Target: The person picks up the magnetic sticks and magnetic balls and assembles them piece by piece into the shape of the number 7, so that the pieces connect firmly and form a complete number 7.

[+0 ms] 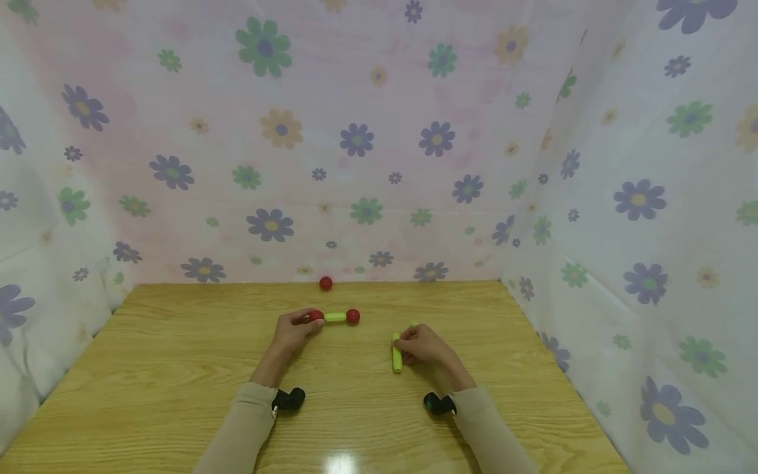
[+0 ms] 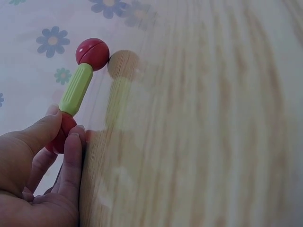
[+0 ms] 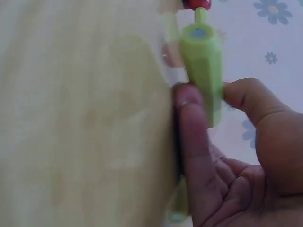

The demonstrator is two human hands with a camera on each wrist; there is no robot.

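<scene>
one red ball (image 1: 316,315) sits in left hand (image 1: 291,332), green rod (image 1: 397,360) in right hand (image 1: 425,344)

On the table (image 1: 177,355), one ball (image 1: 326,284) lies behind the two-ball rod (image 1: 335,317).

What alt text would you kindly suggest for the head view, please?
A person's left hand grips one of two red balls capping a green rod; the right hand holds another green rod. A third red ball sits near the far edge of the wooden table.
</scene>
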